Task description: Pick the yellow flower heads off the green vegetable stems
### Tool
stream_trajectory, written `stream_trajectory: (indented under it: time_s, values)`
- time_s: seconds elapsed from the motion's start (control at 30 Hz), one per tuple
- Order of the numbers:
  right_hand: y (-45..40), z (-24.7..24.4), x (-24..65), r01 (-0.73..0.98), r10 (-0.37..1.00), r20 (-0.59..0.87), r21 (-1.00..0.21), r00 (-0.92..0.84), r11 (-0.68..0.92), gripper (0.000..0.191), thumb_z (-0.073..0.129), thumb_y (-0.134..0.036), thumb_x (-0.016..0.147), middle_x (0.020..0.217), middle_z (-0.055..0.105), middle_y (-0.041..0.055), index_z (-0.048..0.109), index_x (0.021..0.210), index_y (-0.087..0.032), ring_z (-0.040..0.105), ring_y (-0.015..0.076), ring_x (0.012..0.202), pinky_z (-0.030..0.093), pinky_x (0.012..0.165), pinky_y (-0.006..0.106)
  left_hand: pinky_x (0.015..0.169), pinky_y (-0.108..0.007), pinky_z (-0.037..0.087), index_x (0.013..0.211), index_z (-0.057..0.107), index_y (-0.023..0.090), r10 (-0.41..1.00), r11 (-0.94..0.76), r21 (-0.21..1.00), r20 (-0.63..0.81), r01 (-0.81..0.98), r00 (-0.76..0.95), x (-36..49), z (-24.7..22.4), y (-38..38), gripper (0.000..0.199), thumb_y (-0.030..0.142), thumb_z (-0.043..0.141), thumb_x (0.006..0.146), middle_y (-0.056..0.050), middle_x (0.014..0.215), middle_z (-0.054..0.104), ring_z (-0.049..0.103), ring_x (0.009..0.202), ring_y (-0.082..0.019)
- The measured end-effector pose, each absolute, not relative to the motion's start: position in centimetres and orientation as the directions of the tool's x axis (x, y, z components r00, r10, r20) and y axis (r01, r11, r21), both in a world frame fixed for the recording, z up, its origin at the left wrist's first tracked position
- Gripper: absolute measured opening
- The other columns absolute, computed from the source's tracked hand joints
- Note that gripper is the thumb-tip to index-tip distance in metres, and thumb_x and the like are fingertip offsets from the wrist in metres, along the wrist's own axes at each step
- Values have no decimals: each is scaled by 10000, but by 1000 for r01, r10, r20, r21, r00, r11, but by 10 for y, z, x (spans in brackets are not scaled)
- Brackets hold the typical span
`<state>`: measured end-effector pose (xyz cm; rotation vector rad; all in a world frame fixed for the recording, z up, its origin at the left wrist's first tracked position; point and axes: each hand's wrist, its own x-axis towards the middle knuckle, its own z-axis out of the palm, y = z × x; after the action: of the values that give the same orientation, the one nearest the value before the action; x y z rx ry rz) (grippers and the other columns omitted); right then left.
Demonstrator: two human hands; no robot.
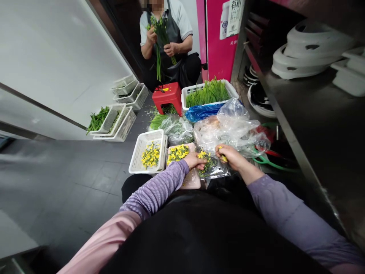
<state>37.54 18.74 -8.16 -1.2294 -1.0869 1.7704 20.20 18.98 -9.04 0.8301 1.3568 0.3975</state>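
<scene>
on a white label [235, 17] i read 有机 in large characters, the smaller line beneath being less distinct; 天友 appears lower on the pink panel [221, 57]; i count three heaps of yellow flowers [150, 156]: one in a white basket [134, 160] at left, one on a pink tray [192, 182] in the middle, one on a clear plastic tray [221, 170] at right; my right hand [229, 154], near the clear plastic tray, is clenched round more yellow flowers; my left hand [195, 160] is at the heap on the clear plastic tray, and i cannot tell whether its fingers grasp anything; further off i record one red stool [167, 91], one blue bag [202, 112] and one co-worker [174, 34], both of whose hands hold green stems [158, 64].
</scene>
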Motion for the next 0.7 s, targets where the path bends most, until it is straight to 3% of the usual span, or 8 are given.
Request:
stream_trajectory:
  time_s: [0.1, 0.23, 0.4, 0.53, 0.63, 0.7]
  values:
    - [185, -85, 369, -32, 849, -426, -889, -313, -457, 118, 501, -285, 639, 446, 361, -76, 459, 684, -185, 258, 52, 346, 168, 346, 190, 489, -205, 500, 715, 566, 70, 700, 638, 738, -675, 220, 235, 206, -87, 187, 236, 149, 727, 562, 15, 501, 563, 549, 451, -74]
    - [178, -94, 358, 168, 870, -403, -914, -285, -369, 244, 609, -365, 607, 410, 327, -94, 494, 722, -183, 253, 46, 339, 150, 353, 183, 465, -205, 490, 694, 557, 65, 705, 621, 758, -651, 199, 280, 209, -83, 184, 206, 131, 715, 579, 3, 502, 564, 539, 435, -74]
    - [187, -95, 361, 63, 896, -388, -921, -217, -384, 203, 499, -382, 718, 463, 345, -74, 473, 761, -184, 273, 58, 365, 222, 369, 194, 447, -172, 474, 742, 563, 66, 712, 686, 727, -678, 27, 183, 204, -85, 186, 110, 108, 639, 674, 2, 543, 572, 518, 423, -47]
    - [207, -104, 379, 438, 960, -248, -883, -133, -168, 205, 404, -269, 783, 637, 533, 11, 566, 852, -164, 382, 80, 448, 293, 448, 225, 410, -163, 445, 747, 552, 73, 662, 742, 667, -745, 71, 83, 194, -97, 188, 77, 115, 604, 708, 13, 523, 556, 486, 382, -40]
    - [202, -119, 383, 605, 929, -266, -794, -256, -61, 70, 573, -107, 637, 580, 555, 19, 625, 641, -154, 448, 107, 520, 299, 525, 247, 415, -165, 439, 754, 552, 79, 597, 783, 607, -794, 134, 113, 189, -103, 183, 49, 84, 578, 713, 10, 520, 557, 485, 386, -44]
    - [189, -127, 374, 636, 890, -288, -772, -354, 4, 158, 616, -11, 556, 503, 529, 27, 584, 489, -151, 485, 134, 544, 297, 538, 264, 420, -172, 438, 728, 551, 91, 579, 795, 587, -810, 153, 96, 187, -100, 173, 39, 55, 546, 713, 14, 494, 543, 483, 391, -52]
